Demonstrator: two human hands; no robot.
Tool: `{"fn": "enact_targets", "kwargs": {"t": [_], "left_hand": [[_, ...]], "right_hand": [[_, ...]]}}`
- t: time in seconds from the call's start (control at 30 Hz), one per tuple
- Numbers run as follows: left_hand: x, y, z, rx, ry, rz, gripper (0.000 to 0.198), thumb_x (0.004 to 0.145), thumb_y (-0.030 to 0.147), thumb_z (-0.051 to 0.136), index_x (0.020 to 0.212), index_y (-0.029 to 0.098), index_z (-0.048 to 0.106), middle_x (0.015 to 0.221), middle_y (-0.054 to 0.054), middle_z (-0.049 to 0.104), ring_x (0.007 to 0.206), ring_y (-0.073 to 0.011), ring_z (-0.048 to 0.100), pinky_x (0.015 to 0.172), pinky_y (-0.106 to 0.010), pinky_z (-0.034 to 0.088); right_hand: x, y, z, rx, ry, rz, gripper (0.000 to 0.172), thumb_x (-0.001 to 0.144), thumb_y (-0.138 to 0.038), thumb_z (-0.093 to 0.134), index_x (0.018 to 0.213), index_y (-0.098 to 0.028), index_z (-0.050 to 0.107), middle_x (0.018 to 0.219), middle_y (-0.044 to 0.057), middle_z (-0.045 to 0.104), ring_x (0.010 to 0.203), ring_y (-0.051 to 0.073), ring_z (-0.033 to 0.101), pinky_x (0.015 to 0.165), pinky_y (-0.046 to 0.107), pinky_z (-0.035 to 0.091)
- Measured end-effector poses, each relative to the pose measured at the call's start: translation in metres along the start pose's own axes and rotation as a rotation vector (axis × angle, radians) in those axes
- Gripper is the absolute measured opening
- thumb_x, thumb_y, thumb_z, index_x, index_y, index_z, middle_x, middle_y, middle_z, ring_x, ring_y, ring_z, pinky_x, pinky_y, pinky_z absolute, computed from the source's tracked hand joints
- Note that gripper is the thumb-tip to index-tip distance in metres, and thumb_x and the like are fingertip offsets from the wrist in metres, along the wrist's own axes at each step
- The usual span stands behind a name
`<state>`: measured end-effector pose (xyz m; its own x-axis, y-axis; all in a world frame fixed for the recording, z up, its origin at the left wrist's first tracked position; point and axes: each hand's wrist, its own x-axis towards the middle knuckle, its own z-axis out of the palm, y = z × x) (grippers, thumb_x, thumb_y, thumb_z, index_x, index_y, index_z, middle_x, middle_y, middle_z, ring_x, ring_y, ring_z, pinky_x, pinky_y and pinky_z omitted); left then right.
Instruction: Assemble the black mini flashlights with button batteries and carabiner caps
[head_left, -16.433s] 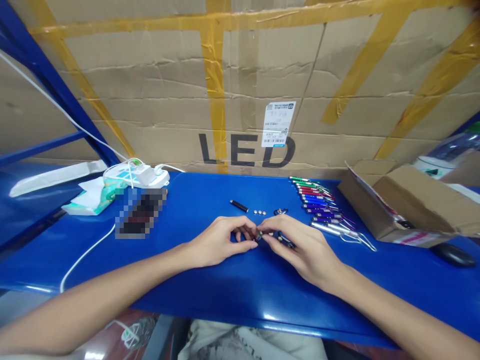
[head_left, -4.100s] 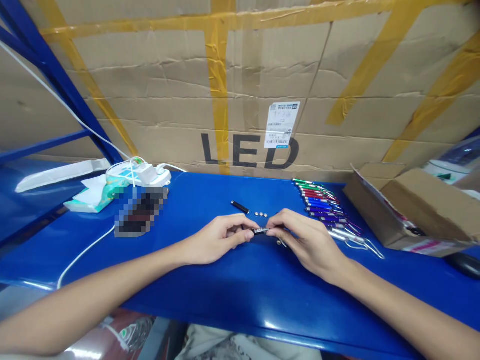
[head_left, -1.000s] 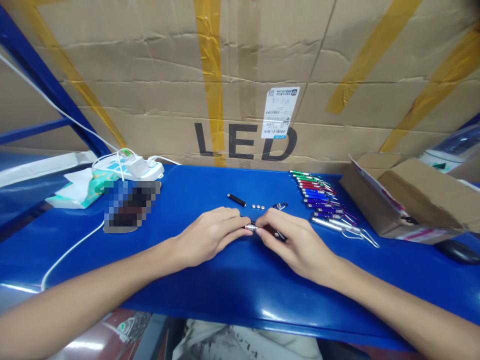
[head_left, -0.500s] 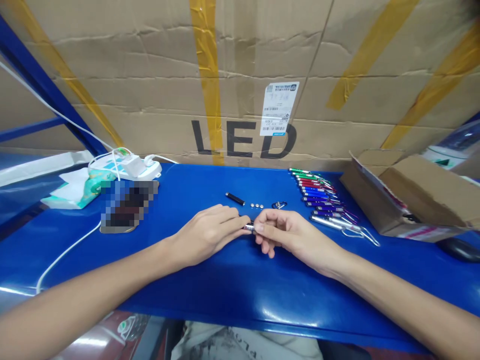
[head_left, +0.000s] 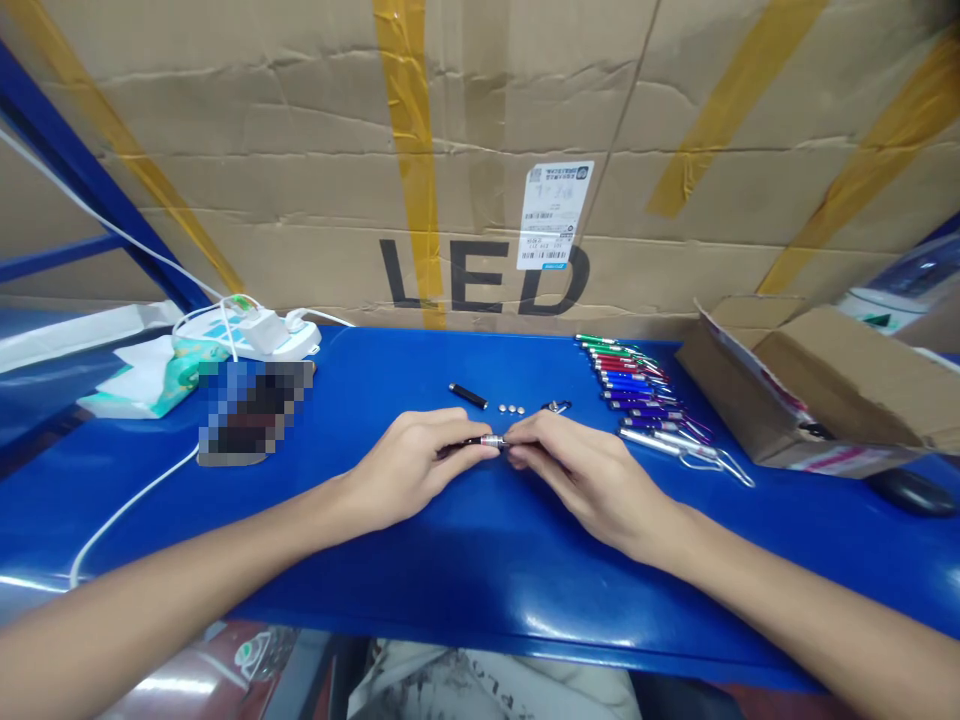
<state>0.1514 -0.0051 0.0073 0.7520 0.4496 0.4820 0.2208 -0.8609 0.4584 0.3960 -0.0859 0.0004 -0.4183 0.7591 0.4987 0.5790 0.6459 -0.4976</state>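
My left hand (head_left: 420,465) pinches a small black-and-silver penlight (head_left: 491,441) between thumb and fingers. The fingertips of my right hand (head_left: 581,470) close on its right end, so that tip is hidden. Just beyond my hands lie a black penlight tube (head_left: 468,396), several button cells (head_left: 511,409) in a short row, and a small dark carabiner clip (head_left: 556,407) with a metal piece. To the right, several penlights (head_left: 630,383) with clips are lined up in green, red, blue, purple and silver.
An open cardboard box (head_left: 795,400) stands at the right, with a black computer mouse (head_left: 911,492) beside it. At left are a blurred-out phone (head_left: 255,415), a tissue pack (head_left: 161,380) and a white power strip (head_left: 289,340) with cables. A large carton (head_left: 300,150) walls off the blue table's back.
Both hands have turned, fingers now pointing toward each other, and more of the penlight shows between them. My right hand's loosely curled lower fingers have drawn in.
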Motion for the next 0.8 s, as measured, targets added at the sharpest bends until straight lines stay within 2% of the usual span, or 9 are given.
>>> {"fn": "enact_targets", "kwargs": {"t": [0.1,0.2,0.3,0.37,0.47,0.53,0.6,0.7,0.8], "left_hand": [[0.003,0.003,-0.002,-0.142,-0.067,-0.110,0.021,0.109,0.031,0.067,0.109,0.018,0.083,0.086,-0.002,0.076,0.073,-0.0139,0.068,0.066,-0.023,0.050],[0.005,0.005,-0.002,-0.292,-0.151,-0.201,0.020,0.107,0.030,0.070,0.111,0.018,0.084,0.095,-0.003,0.081,0.080,-0.0163,0.074,0.069,-0.023,0.054],[0.005,0.006,-0.002,-0.329,-0.176,-0.204,0.020,0.107,0.030,0.069,0.109,0.018,0.085,0.097,-0.003,0.082,0.081,-0.0169,0.075,0.071,-0.024,0.056],[0.002,0.004,-0.003,-0.241,-0.127,-0.117,0.020,0.108,0.030,0.068,0.111,0.018,0.084,0.091,-0.003,0.079,0.078,-0.0154,0.073,0.070,-0.023,0.054],[-0.002,0.000,-0.003,-0.009,-0.037,0.106,0.026,0.113,0.030,0.058,0.117,0.015,0.079,0.090,-0.005,0.074,0.079,-0.0154,0.070,0.073,-0.024,0.054],[-0.004,-0.003,-0.004,0.158,0.006,0.250,0.030,0.116,0.029,0.051,0.118,0.012,0.076,0.092,-0.008,0.074,0.082,-0.0171,0.070,0.078,-0.027,0.055],[-0.004,-0.004,-0.006,0.301,0.035,0.343,0.031,0.117,0.028,0.048,0.118,0.011,0.075,0.090,-0.008,0.074,0.081,-0.0176,0.070,0.079,-0.029,0.056],[-0.003,-0.004,-0.008,0.429,0.058,0.400,0.029,0.117,0.026,0.048,0.117,0.012,0.073,0.084,-0.006,0.072,0.073,-0.0170,0.067,0.072,-0.030,0.053],[-0.002,-0.003,-0.007,0.437,0.062,0.396,0.027,0.116,0.025,0.049,0.116,0.012,0.073,0.086,-0.007,0.073,0.074,-0.0171,0.069,0.072,-0.030,0.054]], "right_hand": [[0.000,0.003,-0.006,-0.197,-0.055,-0.173,0.022,0.116,-0.019,0.044,0.128,-0.019,0.062,0.111,0.010,0.073,0.098,0.022,0.072,0.087,0.034,0.059],[0.001,0.003,-0.009,-0.393,-0.068,-0.317,0.026,0.114,-0.013,0.042,0.125,-0.014,0.065,0.110,0.013,0.076,0.095,0.024,0.074,0.085,0.035,0.061],[0.001,0.000,-0.007,-0.443,-0.067,-0.355,0.026,0.114,-0.014,0.043,0.119,-0.013,0.068,0.105,0.014,0.077,0.086,0.023,0.073,0.078,0.034,0.060],[0.001,-0.003,-0.003,-0.292,-0.009,-0.249,0.022,0.114,-0.019,0.047,0.117,-0.016,0.068,0.100,0.011,0.077,0.085,0.021,0.072,0.077,0.033,0.059],[0.004,-0.009,0.004,0.130,0.036,0.101,0.017,0.113,-0.031,0.056,0.107,-0.020,0.068,0.090,0.005,0.075,0.078,0.017,0.071,0.074,0.030,0.059],[0.007,-0.014,0.007,0.441,0.008,0.347,0.023,0.110,-0.041,0.063,0.100,-0.020,0.067,0.082,0.002,0.075,0.070,0.015,0.072,0.068,0.028,0.060],[0.012,-0.016,0.006,0.709,-0.029,0.523,0.034,0.101,-0.052,0.074,0.095,-0.019,0.067,0.079,0.002,0.075,0.065,0.015,0.072,0.064,0.028,0.061],[0.018,-0.016,0.002,0.968,-0.090,0.681,0.043,0.088,-0.055,0.088,0.090,-0.016,0.070,0.081,0.004,0.078,0.063,0.014,0.072,0.060,0.027,0.060],[0.020,-0.012,-0.002,1.096,-0.127,0.761,0.042,0.083,-0.050,0.093,0.087,-0.014,0.071,0.081,0.004,0.078,0.063,0.012,0.071,0.059,0.024,0.059]]}}
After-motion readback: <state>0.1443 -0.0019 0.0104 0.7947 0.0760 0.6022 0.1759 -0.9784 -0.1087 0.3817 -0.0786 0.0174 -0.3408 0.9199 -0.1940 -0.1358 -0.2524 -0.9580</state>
